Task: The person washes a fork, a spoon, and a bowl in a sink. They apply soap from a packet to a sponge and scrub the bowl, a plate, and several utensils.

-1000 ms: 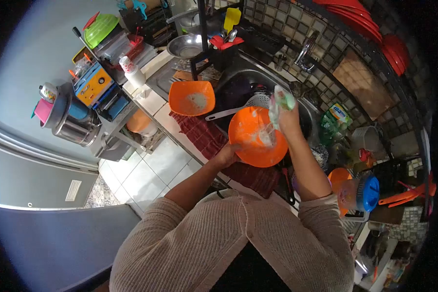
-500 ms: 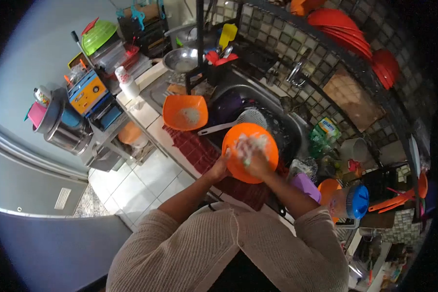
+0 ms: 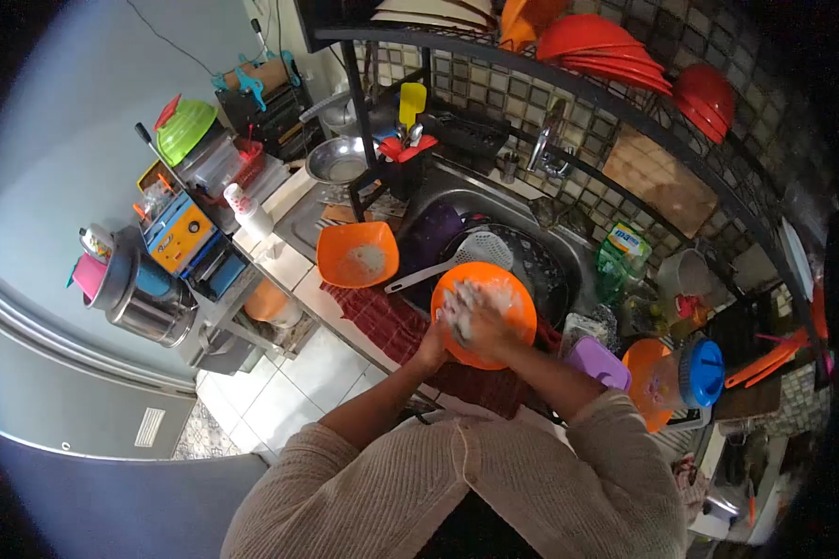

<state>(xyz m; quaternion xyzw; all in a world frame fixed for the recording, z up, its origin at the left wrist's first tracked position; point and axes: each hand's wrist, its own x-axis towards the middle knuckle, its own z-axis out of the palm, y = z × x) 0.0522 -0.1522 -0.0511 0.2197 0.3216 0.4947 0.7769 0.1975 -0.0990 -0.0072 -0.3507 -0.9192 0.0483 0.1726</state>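
An orange bowl [image 3: 515, 276] is tilted toward me over the near edge of the sink. My left hand [image 3: 431, 351] grips its lower left rim. Inside the bowl, my right hand [image 3: 475, 321] presses on the surface, its fingers coated in a white substance and slightly blurred. Whether anything lies under those fingers is hidden. More white smears show on the bowl's inner wall. To the left, a square orange bowl [image 3: 337, 265] holds some whitish contents. A white slotted skimmer [image 3: 483, 250] lies across the sink just beyond the bowl.
The metal sink [image 3: 555, 244] contains a large dark pan and purple items. A dark red cloth [image 3: 368, 315] covers the counter edge. On the right are a green dish-soap bottle [image 3: 615, 265], a purple container [image 3: 598, 363] and a blue-lidded jar [image 3: 704, 371]. A black rack [image 3: 569, 76] spans overhead.
My right hand has shifted toward the left side of the orange bowl's inside. My left hand keeps its hold on the rim. The camera view has shifted slightly.
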